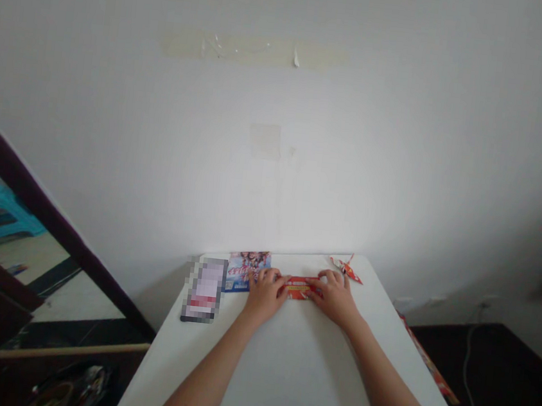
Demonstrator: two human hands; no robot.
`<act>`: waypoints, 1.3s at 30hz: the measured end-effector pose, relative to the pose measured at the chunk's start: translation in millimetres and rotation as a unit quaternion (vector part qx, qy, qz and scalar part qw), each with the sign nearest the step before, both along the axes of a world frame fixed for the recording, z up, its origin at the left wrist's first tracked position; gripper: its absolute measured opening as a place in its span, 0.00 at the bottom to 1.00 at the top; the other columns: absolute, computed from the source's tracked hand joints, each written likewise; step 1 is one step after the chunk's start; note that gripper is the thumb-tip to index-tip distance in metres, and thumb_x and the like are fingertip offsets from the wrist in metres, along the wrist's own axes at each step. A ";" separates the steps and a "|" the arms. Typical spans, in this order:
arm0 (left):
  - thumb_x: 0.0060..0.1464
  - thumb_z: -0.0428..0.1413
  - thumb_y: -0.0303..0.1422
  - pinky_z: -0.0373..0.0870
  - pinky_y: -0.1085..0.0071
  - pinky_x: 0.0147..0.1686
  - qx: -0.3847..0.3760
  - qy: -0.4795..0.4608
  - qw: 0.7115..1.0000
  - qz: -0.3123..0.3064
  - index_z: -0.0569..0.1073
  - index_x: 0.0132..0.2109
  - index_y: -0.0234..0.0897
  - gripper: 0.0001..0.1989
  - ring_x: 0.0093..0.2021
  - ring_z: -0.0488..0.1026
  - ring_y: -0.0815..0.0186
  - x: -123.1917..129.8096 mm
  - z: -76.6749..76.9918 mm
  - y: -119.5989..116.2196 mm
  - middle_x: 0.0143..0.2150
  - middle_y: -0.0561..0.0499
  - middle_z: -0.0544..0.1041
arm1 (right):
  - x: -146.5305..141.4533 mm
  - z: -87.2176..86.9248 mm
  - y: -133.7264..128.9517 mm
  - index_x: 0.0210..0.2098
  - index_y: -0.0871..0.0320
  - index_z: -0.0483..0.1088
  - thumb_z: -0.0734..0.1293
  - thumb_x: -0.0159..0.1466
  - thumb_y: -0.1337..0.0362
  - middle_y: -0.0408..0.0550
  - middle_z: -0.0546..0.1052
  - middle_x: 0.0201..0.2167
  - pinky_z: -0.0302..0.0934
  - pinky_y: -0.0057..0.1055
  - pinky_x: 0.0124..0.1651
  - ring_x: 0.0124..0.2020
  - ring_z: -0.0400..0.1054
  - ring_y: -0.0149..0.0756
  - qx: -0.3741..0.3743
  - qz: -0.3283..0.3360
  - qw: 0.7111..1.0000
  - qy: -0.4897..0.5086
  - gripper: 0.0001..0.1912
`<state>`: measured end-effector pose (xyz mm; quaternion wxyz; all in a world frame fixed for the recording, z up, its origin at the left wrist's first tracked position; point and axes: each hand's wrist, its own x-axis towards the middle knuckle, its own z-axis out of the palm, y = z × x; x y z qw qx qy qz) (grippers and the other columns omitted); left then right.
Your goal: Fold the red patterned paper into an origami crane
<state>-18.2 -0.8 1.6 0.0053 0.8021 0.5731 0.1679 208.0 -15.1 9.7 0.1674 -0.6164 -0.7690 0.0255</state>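
two bare forearms [207,371] reach in from the near edge over one white table [286,379] set against the far wall [355,141]. at the table's far side, two hands hold one red printed paper [297,288]: the left hand [267,290], fingers bent and narrowly spaced, holds its left end, and the right hand [337,298], similarly curled, holds its right end. gripping both ends presumably keeps the sheet flat and stops it from sliding; whether either thumb reaches beneath it cannot be told. one blue printed leaflet [236,275] lies to the left, partly covered by the left hand; contact there is unclear. farther left rests one pixelated, phone-like object [204,290], probably set aside to leave working room. one folded red-and-white paper piece [347,269] lies at the far right, apart from the fingers. one blue stool [1,213] shows at the scene's left.
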 end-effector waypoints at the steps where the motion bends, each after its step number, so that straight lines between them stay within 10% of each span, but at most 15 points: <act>1: 0.63 0.54 0.42 0.44 0.38 0.68 0.001 0.001 1.000 0.005 0.73 0.60 0.60 0.19 0.61 0.63 0.53 0.0 -0.3 -0.3 0.58 0.49 0.71 | 0.1 -0.4 0.4 0.56 0.36 0.72 0.63 0.67 0.44 0.49 0.70 0.56 0.41 0.60 0.68 0.61 0.59 0.49 -0.004 -0.001 1.000 0.001 0.20; 39: 0.55 0.49 0.62 0.32 0.23 0.62 -0.102 0.030 0.994 0.040 0.63 0.65 0.71 0.30 0.75 0.39 0.39 -6.0 6.8 0.2 0.76 0.52 0.51 | -18.6 5.5 -3.1 0.54 0.43 0.73 0.67 0.62 0.41 0.52 0.67 0.58 0.45 0.56 0.64 0.59 0.59 0.51 -0.052 -0.071 0.996 0.016 0.25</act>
